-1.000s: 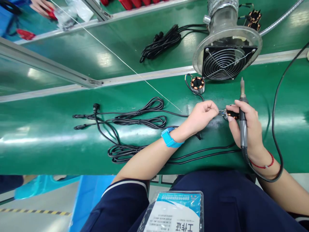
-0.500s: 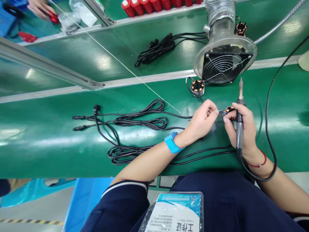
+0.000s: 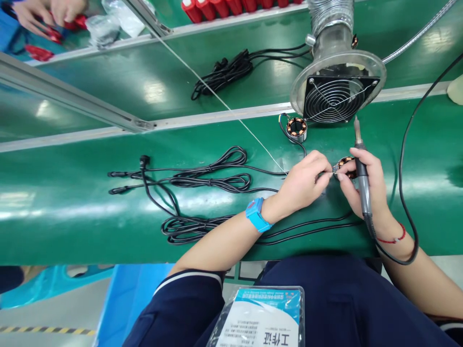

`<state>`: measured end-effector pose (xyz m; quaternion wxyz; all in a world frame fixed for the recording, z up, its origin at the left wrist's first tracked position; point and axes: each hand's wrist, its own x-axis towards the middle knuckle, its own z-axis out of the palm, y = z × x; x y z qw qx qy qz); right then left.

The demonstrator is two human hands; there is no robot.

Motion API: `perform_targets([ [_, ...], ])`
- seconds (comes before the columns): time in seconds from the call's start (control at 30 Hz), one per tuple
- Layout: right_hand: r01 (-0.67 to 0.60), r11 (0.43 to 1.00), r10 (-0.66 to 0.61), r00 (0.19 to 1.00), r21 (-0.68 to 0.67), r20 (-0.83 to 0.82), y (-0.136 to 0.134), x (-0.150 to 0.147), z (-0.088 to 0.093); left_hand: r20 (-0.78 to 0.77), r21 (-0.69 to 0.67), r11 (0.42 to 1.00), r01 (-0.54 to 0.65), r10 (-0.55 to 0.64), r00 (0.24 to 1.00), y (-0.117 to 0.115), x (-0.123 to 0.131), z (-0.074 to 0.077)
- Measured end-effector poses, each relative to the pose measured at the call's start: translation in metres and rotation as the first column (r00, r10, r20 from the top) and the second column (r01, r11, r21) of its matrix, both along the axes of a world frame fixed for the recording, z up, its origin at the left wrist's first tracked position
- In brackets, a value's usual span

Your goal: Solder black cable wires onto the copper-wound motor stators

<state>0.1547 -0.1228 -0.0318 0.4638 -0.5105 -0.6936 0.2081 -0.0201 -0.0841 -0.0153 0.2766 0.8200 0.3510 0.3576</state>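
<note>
My right hand (image 3: 372, 188) is closed around a soldering iron (image 3: 362, 180), its tip pointing away from me toward the fume hood. The thumb and index finger of that hand also meet at a thin wire end beside a copper-wound stator (image 3: 345, 166), which the fingers partly cover. My left hand (image 3: 306, 180), wearing a blue wrist strap (image 3: 258, 214), pinches a thin wire (image 3: 333, 173) just left of the right fingertips. A second stator (image 3: 296, 129) with a black lead stands behind my left hand. Two black cables (image 3: 210, 180) run toward that hand from the left.
A fume extractor (image 3: 336, 96) with a fan grille hangs over the back of the green bench (image 3: 72, 193). Coiled black cord (image 3: 195, 229) lies near the front edge. Another cable bundle (image 3: 226, 74), red cylinders (image 3: 220, 7) and a co-worker's hands (image 3: 48, 14) are beyond the rail.
My fingertips have drawn together at the wire, and the soldering iron leans further left at its tip. The cable bundle behind the rail has slid left. The co-worker's hands have shifted.
</note>
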Motion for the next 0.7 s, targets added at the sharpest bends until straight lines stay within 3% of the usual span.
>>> perform_targets([
  [0.23,-0.03,0.998,0.039,0.99,-0.062,0.139,0.005,0.014,0.004,0.027,-0.333,0.94,-0.071,0.085,0.996,0.003,0.001,0.007],
  [0.47,0.071,0.997,-0.069,0.977,-0.003,0.201,0.012,0.001,0.006,0.067,-0.471,0.878,-0.089,0.135,0.989,0.008,0.004,0.007],
  [0.6,0.118,0.992,-0.124,0.979,0.048,0.16,-0.005,0.008,0.012,0.088,-0.538,0.84,-0.071,0.14,0.986,0.008,0.006,0.002],
  [0.7,0.158,0.972,-0.176,0.98,0.171,0.094,-0.02,0.014,0.012,0.105,-0.558,0.828,-0.053,0.134,0.985,0.006,0.008,-0.002],
])
